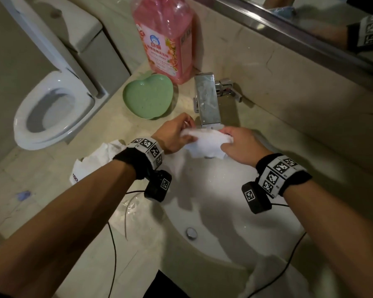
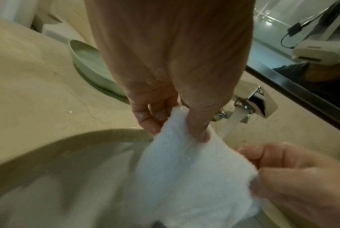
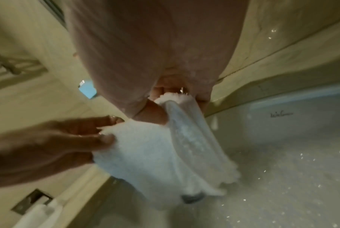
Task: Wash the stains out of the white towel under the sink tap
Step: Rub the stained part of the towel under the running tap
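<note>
counter (image 1: 267, 87): we see beige marble, wet in spots, running along the wall under the mirror (image 1: 310, 16).
toilet (image 1: 50, 112): white, seat down, left of the counter and below it.
sink (image 1: 235, 222): white basin set into the counter, droplets on its wall, metal drain (image 1: 191, 232) at the bottom.
bottle (image 1: 164, 37): big pink detergent bottle upright at the back of the counter, just left of the tap.
dish (image 1: 148, 96): green, heart-shaped, on the counter in front of the bottle, well apart from the towel.
tap (image 1: 207, 100): chrome, square spout reaching over the basin; left wrist view shows water running from it.
towel (image 1: 207, 143): white, wet, bunched; we hold it over the basin right below the spout, stretched between both hands, lower part hanging free.
left hand (image 1: 174, 134): thumb and fingers pinch the towel's left edge.
right hand (image 1: 239, 145): fingers curled round the towel's right edge; grip confirmed in the right wrist view.
paper (image 1: 95, 162): crumpled white piece lying at the counter's left edge, near our left wrist.
</note>
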A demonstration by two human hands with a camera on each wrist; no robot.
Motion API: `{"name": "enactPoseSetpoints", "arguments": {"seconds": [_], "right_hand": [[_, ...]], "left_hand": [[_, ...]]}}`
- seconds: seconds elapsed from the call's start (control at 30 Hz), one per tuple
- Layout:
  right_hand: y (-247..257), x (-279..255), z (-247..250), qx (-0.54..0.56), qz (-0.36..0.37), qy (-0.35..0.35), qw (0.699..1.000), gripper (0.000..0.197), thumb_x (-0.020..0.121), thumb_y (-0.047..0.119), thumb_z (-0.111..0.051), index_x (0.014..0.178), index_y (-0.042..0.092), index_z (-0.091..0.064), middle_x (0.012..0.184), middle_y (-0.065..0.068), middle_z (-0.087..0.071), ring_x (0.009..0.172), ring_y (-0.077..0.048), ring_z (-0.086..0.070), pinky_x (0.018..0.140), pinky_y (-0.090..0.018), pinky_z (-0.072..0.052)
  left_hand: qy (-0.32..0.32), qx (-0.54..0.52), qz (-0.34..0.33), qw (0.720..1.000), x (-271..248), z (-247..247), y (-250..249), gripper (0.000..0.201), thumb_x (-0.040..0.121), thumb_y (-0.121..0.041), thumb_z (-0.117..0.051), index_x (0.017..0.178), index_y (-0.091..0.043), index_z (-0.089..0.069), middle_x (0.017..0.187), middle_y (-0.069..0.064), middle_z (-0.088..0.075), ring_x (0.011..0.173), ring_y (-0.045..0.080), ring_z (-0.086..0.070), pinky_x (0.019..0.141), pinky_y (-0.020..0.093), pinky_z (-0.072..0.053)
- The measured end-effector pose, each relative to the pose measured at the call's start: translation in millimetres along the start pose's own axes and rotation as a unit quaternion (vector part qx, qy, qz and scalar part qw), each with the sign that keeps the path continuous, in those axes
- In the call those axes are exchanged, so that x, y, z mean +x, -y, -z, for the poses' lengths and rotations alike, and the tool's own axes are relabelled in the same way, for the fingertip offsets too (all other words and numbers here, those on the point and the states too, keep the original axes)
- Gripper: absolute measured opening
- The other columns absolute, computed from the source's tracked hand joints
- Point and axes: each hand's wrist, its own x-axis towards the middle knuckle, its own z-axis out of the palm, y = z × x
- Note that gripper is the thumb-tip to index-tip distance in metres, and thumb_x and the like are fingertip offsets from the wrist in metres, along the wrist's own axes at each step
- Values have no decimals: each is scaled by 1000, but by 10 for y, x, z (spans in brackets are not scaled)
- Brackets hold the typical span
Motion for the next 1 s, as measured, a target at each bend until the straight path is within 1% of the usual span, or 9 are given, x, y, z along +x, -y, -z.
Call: {"name": "enactPoseSetpoints", "arguments": {"seconds": [0.17,0.3,0.4,0.5,0.57,0.63,0.77,0.87,1.0], "right_hand": [[89,131,-53,-96,17,-24,995,21,95,12,-48,110,9,-62,92,-8,-62,80,-22,-52,73,-25,-36],[250,255,-168,30,-44,-64,996,13,98,13,-47,104,16,-57,76,6,-52,72,-14,-55,60,-22,-42],[385,246,-344,153,-91,-59,982,20,92,11,-58,111,7,-62,83,-1,-62,79,-19,-65,56,-18,-51],[470,196,-512,176,-41,-6,984,42,77,20,-79,116,18,-63,103,-1,-69,95,-15,-67,77,-27,-57],[499,193,-554,134,-17,-13,991,42,71,24,-86,105,26,-62,100,4,-68,94,-12,-67,75,-21,-52],[465,230,-561,105,-23,-29,994,49,76,18,-83,119,23,-60,104,3,-65,99,-17,-65,78,-18,-47],[282,263,-459,150,-88,-80,981,39,84,4,-70,123,7,-67,106,-4,-69,103,-23,-66,73,-17,-48],[180,241,-317,226,-107,-76,965,42,82,-7,-61,117,14,-67,96,4,-70,97,-18,-68,66,-15,-48],[147,204,-177,313,-99,-81,941,47,76,-17,-58,101,22,-64,92,5,-68,84,-11,-64,68,-27,-52]], "left_hand": [[22,0,31,999,-39,81,80,28,88,-46,-66,94,-19,-65,90,2,-64,86,24,-61,73,29,-42],[-50,-129,108,984,-64,37,144,23,92,-35,-63,96,-13,-60,95,7,-65,87,25,-61,80,39,-51],[-71,-225,172,956,-61,-19,68,19,95,-29,-59,94,-12,-51,88,9,-60,78,24,-60,67,42,-56],[-79,-264,195,941,-57,-68,-48,16,93,-28,-59,88,-16,-50,94,11,-61,85,28,-64,74,47,-59],[-52,-302,193,932,-68,-112,-118,17,88,-29,-62,91,-13,-57,93,10,-64,88,28,-67,75,41,-60],[-10,-368,178,913,-83,-150,-176,6,88,-15,-60,90,-11,-62,85,6,-66,76,19,-68,66,26,-57],[29,-231,129,964,-42,-162,-45,33,82,4,-59,110,-11,-49,107,11,-58,96,23,-56,79,29,-51],[96,-100,43,989,-22,-202,30,79,71,-11,-78,138,-15,-37,135,5,-46,116,16,-46,93,26,-42],[92,-48,-14,995,86,-329,-14,86,55,-38,-89,130,-20,-50,117,-4,-61,103,13,-59,90,30,-51]]}}
